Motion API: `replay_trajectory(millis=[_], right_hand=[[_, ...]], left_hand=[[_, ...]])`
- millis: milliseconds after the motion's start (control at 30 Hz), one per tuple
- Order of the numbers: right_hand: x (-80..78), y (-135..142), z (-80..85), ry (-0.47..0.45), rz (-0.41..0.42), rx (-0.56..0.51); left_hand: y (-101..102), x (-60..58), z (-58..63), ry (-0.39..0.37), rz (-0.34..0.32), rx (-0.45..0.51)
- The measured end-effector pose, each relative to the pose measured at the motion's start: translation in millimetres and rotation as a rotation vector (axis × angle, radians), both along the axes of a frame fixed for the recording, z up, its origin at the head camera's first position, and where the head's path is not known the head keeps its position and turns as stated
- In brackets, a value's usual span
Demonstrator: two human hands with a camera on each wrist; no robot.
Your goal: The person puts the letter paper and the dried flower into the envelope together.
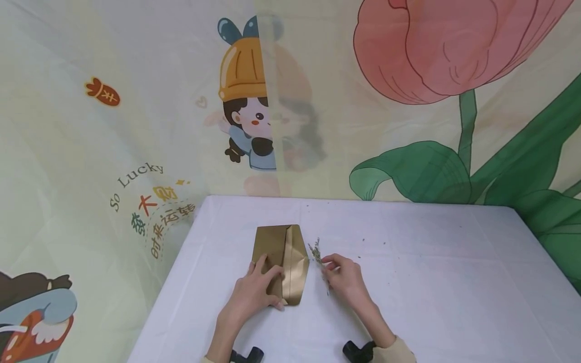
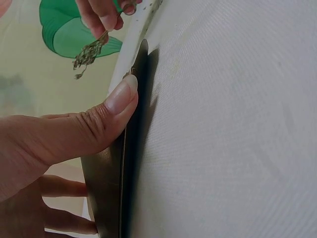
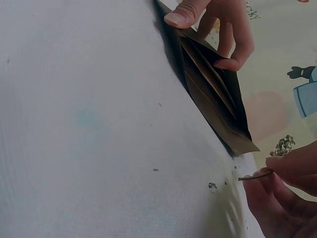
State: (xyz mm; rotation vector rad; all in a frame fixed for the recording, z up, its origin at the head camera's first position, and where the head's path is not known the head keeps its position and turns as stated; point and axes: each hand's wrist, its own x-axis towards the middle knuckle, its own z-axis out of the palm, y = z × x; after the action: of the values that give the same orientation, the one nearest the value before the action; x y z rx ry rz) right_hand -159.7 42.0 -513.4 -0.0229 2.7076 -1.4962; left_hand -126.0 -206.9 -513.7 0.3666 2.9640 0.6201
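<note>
A gold envelope lies on the table with its flap side toward the right. My left hand holds it, thumb at the near edge and fingers spread over the body. In the right wrist view the mouth of the envelope gapes, with inner folds showing. To the right of the flap, my right hand pinches a small sprig of dried flowers by its thin stem. The flower head points away from me, beside the envelope; in the right wrist view the stem end sticks out past the fingertips.
A white cloth covers the table. Small dried crumbs are scattered on it right of the envelope and toward the back. Behind the table hangs a printed curtain with a large pink flower and cartoon figures.
</note>
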Motion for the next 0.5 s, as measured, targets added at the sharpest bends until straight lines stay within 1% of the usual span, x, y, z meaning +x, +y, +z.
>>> replay_trajectory(millis=[200,500], right_hand=[[-1.3,-4.5,0.5,0.015,0.029,-0.014],[-2.7,-12.6,-0.8,-0.002,0.046,-0.043]], left_hand=[[0.6,-0.5,0.9,0.007,-0.003,-0.005],[1.3,-1.3,1.9,0.014,-0.004,-0.009]])
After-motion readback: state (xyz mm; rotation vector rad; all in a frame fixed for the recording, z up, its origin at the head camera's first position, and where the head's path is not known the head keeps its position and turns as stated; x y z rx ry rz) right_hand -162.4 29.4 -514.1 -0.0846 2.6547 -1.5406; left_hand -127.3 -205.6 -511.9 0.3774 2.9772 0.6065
